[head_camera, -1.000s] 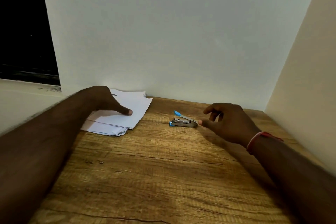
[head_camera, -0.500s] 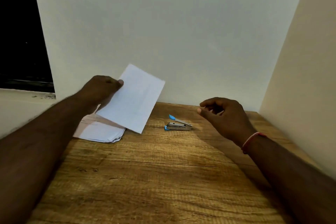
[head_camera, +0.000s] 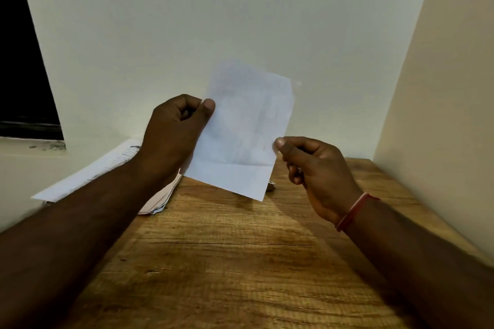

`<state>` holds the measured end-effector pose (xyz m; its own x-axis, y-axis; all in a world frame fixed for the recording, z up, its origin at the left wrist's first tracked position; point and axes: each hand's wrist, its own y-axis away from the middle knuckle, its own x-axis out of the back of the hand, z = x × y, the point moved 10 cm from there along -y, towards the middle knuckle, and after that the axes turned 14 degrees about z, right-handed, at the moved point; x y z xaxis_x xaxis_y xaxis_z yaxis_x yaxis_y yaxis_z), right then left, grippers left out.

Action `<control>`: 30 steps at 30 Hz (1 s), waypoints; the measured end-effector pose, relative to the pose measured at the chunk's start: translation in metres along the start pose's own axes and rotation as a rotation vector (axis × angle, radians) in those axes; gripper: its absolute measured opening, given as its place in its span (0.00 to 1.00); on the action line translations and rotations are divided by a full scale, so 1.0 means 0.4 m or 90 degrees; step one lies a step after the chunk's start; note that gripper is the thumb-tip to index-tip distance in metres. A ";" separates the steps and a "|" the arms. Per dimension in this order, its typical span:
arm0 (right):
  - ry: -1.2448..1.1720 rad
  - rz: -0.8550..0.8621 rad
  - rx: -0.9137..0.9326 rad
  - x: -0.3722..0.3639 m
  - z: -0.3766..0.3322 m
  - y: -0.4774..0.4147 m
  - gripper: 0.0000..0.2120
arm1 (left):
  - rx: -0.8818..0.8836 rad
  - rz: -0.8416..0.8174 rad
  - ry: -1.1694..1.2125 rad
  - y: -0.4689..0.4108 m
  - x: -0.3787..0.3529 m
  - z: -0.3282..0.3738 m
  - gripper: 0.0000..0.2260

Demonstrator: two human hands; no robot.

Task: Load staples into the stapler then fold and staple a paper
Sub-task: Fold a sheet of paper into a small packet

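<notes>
A white sheet of paper (head_camera: 244,128) hangs upright in the air above the wooden table (head_camera: 235,262), with a faint crease across its lower part. My left hand (head_camera: 173,131) pinches its left edge between thumb and fingers. My right hand (head_camera: 312,165) pinches its right edge with the thumb on top. The stapler (head_camera: 271,185) lies on the table behind the sheet; only a small metal tip shows past the paper's lower right corner.
A stack of loose papers (head_camera: 107,168) lies at the table's back left, partly under my left forearm. A white wall stands close behind the table and a beige wall on the right. A dark window opening is at the far left.
My left hand lifted one sheet off the stack and carried it right and up to the centre. My right hand left the stapler and took hold of the sheet's right edge.
</notes>
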<state>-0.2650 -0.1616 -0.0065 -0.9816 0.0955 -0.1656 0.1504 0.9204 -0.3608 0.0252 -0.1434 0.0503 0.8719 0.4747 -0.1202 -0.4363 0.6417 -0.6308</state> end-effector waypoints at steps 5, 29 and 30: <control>-0.043 0.036 -0.039 0.023 0.005 -0.011 0.04 | 0.048 0.000 0.049 0.015 -0.015 -0.021 0.09; -0.044 0.040 0.058 0.048 -0.013 -0.041 0.11 | 0.035 -0.081 0.021 0.056 -0.056 -0.046 0.13; -0.033 0.024 0.068 0.045 -0.017 -0.041 0.15 | 0.034 -0.100 0.013 0.058 -0.062 -0.048 0.15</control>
<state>-0.2860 -0.1724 0.0025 -0.9678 0.1075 -0.2277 0.2022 0.8705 -0.4487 -0.0022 -0.1519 0.0238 0.9347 0.3535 -0.0387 -0.3041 0.7383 -0.6021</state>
